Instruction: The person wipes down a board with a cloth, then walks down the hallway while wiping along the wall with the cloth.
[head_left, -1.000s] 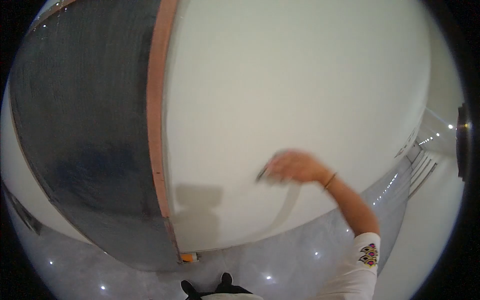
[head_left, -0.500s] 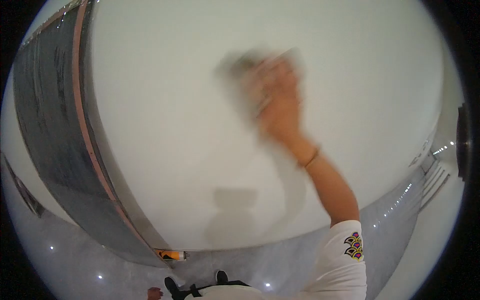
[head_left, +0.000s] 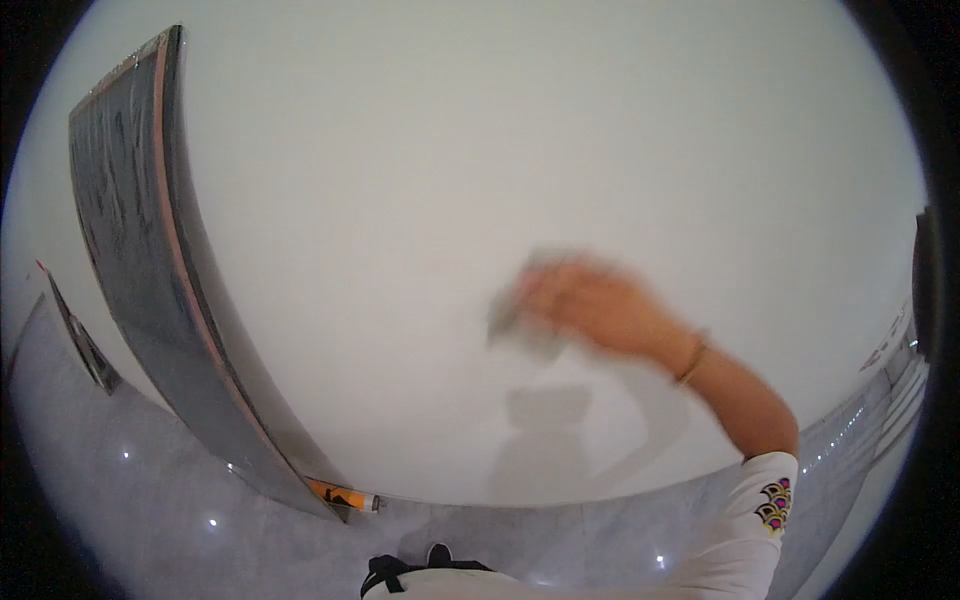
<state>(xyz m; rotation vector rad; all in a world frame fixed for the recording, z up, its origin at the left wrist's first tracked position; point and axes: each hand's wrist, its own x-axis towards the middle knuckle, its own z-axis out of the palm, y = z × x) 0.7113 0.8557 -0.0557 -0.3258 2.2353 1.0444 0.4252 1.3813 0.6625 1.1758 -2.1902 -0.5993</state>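
Observation:
My right hand [head_left: 600, 308] is up against the white wall [head_left: 400, 250], near the middle of the view, its fingers bent and pointing left. Motion smears the hand. A blurred greyish thing [head_left: 545, 343] shows beneath the fingers and at their edges; its kind is too blurred to make out, and part of the dark patch at its left may be shadow. The hand looks closed on it and pressed flat to the wall. A thin band circles the wrist. My left hand is out of view.
A tall dark panel [head_left: 150, 270] in clear wrap leans on the wall at left. By its foot lies an orange cartridge [head_left: 343, 497] on the grey tiled floor [head_left: 270, 560]. Another thin panel [head_left: 85, 345] leans at far left. A dark object [head_left: 927, 285] is at the right edge.
My right hand has moved down across the wall, with its fingers swung from pointing up to pointing left. My left hand, at the lower edge before, has gone out of view. The view has shifted.

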